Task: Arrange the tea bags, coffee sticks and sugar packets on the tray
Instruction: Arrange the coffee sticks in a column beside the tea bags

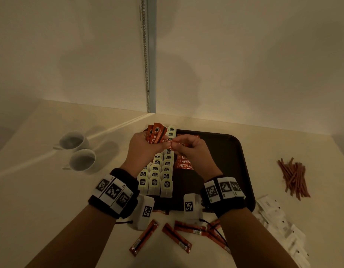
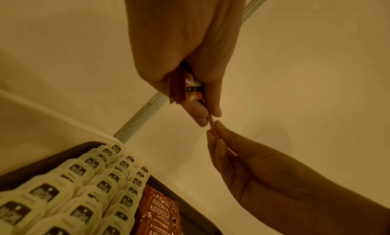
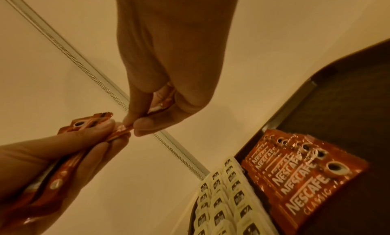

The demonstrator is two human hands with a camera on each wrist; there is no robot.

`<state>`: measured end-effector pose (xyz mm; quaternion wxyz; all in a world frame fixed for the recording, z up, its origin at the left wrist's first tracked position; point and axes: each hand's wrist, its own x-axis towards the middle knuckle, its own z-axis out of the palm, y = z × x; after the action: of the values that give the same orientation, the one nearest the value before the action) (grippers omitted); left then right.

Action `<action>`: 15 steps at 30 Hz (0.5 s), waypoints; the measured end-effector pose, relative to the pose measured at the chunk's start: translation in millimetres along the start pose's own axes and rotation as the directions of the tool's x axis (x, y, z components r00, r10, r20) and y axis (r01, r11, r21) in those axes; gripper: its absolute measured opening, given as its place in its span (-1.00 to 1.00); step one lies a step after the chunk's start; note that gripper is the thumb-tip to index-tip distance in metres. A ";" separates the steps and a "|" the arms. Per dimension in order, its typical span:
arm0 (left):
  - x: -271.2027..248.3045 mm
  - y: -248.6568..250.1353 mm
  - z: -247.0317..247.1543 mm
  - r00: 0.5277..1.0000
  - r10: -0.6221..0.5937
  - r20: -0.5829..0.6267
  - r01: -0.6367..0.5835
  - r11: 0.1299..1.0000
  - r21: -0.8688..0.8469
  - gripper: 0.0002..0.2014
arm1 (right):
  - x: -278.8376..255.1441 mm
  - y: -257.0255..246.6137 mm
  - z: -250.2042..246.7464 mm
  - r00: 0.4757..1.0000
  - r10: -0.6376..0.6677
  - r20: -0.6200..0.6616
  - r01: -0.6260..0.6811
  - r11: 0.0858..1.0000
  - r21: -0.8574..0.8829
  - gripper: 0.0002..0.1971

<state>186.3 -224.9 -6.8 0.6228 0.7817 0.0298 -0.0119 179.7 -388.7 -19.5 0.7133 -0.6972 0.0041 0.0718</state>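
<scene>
A: Red foil catches the eye first. The left hand (image 1: pixel 143 147) grips a fanned bundle of coffee sticks (image 1: pixel 155 133) above the far left of the tray (image 1: pixel 237 163), and the right hand (image 1: pixel 192 151) pinches one single stick (image 1: pixel 172 143) by its end, thumb against fingertips, just where it leaves the bundle.

B: So both hands are closed on sticks, none lying loose in a palm?

A: Yes. The right wrist view shows that pinch right beside the left fingertips (image 3: pixel 109 127); the single stick bridges the two hands.

B: What is already laid out?

A: Tea bags (image 1: pixel 157 175) stand in overlapping rows on the left part of the tray, and a short overlapping column of laid coffee sticks (image 1: pixel 184 163) sits just to their right. More loose coffee sticks (image 1: pixel 177 236) lie on the desk (image 1: pixel 51 200) near the front edge of the tray. White sugar packets (image 1: pixel 279 219) are heaped at the right, off the tray, with thin brown sticks (image 1: pixel 293 176) beyond them; what those hold I cannot tell.

B: Which step, then?

A: Dealing coffee sticks one at a time, I judge. The next move calls for drawing this one clear of the bundle and setting it overlapping the column, label facing up like the others, without nudging the tea bags.
</scene>
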 end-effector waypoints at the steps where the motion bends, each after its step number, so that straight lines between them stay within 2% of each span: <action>1: -0.6 0.6 0.4 1.000 -0.015 0.003 0.015 0.999 -0.033 -0.82 | 0.2 -1.2 -1.3 1.000 -0.001 -0.012 0.001 1.000 -0.025 -0.85; 6: -2.1 -3.2 -3.3 0.994 -0.111 -0.005 0.107 0.967 -0.232 -0.87 | 0.7 -9.9 -13.5 0.997 0.082 -0.001 -0.082 0.996 -0.031 -0.88; 9: -2.7 -5.1 -4.7 0.992 -0.123 -0.004 0.118 0.964 -0.238 -0.88 | 0.8 -12.4 -19.5 0.992 0.126 0.011 -0.126 0.992 0.013 -0.84; 12: -2.9 -6.8 -5.6 0.992 -0.123 0.003 0.121 0.974 -0.189 -0.88 | -0.3 -11.4 -23.0 0.992 0.122 0.018 -0.121 0.991 -0.064 -0.85; 15: -2.0 -7.4 -7.2 0.992 -0.127 -0.001 0.124 0.968 -0.217 -0.91 | -1.6 -10.3 -27.1 0.989 0.139 0.054 -0.132 0.985 -0.110 -0.81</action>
<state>183.7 -216.3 -12.3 0.7019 0.7059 0.0847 -0.0423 181.8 -416.1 -9.8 0.6683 -0.7298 0.0260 0.1416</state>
